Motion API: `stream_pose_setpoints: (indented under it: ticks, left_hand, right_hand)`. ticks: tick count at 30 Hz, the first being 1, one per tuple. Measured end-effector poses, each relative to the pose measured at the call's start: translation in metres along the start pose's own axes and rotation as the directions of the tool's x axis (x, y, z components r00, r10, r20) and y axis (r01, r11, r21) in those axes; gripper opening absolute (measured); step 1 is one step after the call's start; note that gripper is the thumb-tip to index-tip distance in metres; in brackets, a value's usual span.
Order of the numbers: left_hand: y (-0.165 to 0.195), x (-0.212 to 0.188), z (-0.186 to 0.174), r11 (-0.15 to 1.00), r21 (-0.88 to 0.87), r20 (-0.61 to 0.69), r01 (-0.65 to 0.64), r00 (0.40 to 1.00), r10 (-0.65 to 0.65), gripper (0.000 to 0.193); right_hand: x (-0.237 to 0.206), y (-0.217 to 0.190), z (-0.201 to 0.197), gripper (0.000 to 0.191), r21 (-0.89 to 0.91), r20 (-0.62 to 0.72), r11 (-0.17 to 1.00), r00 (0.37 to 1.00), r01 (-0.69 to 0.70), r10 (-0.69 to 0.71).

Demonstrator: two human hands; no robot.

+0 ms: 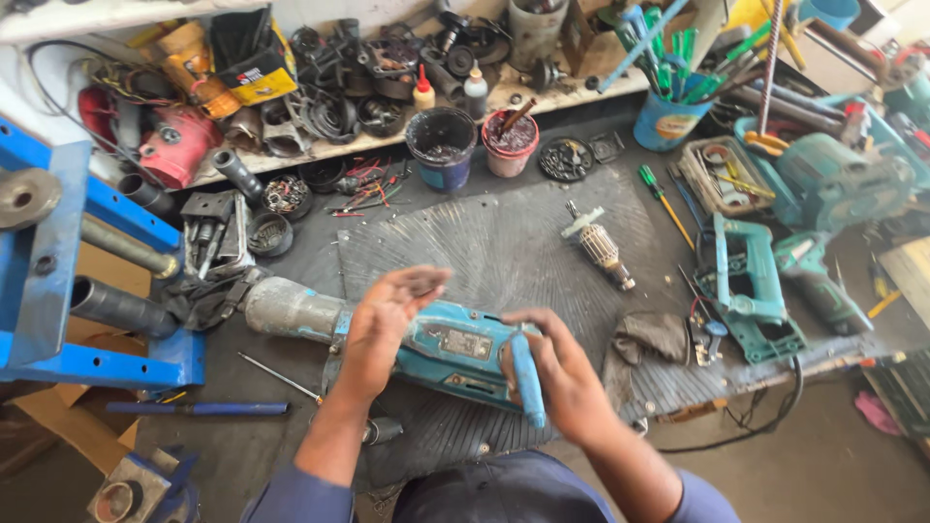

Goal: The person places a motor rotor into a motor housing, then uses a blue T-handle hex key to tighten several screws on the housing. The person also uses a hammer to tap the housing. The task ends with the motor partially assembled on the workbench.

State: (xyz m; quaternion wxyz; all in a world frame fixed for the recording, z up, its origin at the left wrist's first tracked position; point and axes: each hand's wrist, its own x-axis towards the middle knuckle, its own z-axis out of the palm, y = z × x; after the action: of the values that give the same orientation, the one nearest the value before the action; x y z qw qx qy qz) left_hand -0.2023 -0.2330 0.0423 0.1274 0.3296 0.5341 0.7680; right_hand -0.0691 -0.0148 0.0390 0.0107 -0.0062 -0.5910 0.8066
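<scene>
Teal metal-nosed power tool (417, 341) lies lengthwise left-to-right on the surface; right hand (557, 373) grips its handle, left hand (387, 320) rests open atop.

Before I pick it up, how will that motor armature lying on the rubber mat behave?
The armature looks like a cylinder on a shaft, so it may roll. Metal windings suggest it is heavy for its size. It probably stays rigid.

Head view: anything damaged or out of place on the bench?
Yes. A bare motor armature lies loose on the rubber mat, and an empty teal tool housing sits opened beside it. Both hands, left and right, rest on the teal power tool.
</scene>
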Motion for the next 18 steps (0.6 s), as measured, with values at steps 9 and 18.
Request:
stream_pose_setpoints:
  ticks: [9, 18]
  left_hand:
    - [-0.022, -0.035, 0.003, 0.714, -0.661, -0.501, -0.233, 0.845, -0.188, 0.074]
    - [-0.024, -0.064, 0.007, 0.812, -0.456, -0.608, -0.366, 0.794, 0.016, 0.067]
  right_hand:
    - [-0.014, 0.003, -0.019, 0.101, -0.442, 0.089, 0.850, 0.957, 0.287, -0.277]
    - [-0.012, 0.004, -0.032, 0.092, -0.564, 0.210, 0.504, 0.704, 0.654, -0.679]
